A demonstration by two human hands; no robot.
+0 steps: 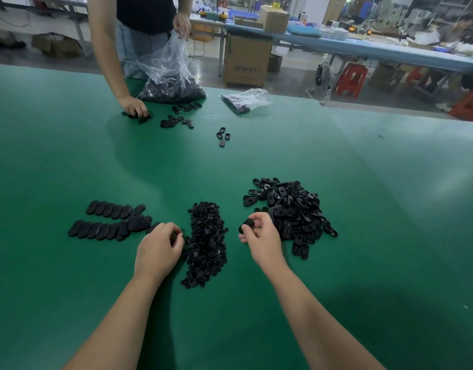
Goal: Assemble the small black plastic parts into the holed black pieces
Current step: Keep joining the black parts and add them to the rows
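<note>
From the head view, I see my right hand pinching one holed black piece just left of the heap of holed pieces. My left hand curls at the near-left edge of the pile of small parts, apparently picking one; I cannot tell what it grips. The pile runs near to far between my hands. The held piece lies right of my left hand, so I judge both must meet over it. Finished rows lie left.
</note>
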